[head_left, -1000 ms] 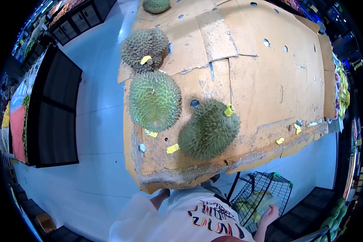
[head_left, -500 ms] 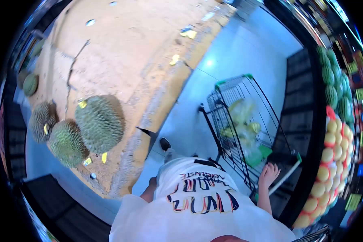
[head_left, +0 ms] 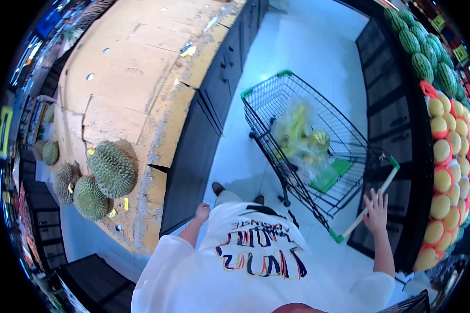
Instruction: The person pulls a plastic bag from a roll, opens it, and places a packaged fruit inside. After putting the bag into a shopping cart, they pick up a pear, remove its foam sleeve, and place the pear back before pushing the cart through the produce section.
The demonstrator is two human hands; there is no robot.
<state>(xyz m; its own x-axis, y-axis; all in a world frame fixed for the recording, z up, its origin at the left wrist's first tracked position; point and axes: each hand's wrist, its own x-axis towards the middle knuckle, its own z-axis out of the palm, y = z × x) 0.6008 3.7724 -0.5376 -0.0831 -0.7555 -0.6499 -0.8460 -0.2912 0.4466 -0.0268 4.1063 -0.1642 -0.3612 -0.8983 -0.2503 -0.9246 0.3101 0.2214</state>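
Note:
My right hand (head_left: 376, 213) is at the pale push handle (head_left: 356, 225) of a wire shopping cart (head_left: 344, 122) with green corners. Its fingers are stretched out and spread, overlapping the handle in this view. Inside the cart, clear plastic bags hold yellow-green produce (head_left: 296, 125), near a green panel (head_left: 331, 176). My left hand (head_left: 202, 211) hangs beside my body with curled fingers and nothing visible in it. It is nearest to the dark front of the display stand.
On my left, durians (head_left: 113, 168) sit on a worn, cardboard-covered display stand (head_left: 141, 68) with dark cabinet sides (head_left: 193, 156). To the right, watermelons (head_left: 422, 67) and round yellow fruit in red wrapping (head_left: 441, 180) line a dark stand. Pale floor (head_left: 303, 31) runs between.
The cart has swung round in view, with its handle now more in front of me. My right hand's fingers have spread over the handle. My left hand has come into view beside my body.

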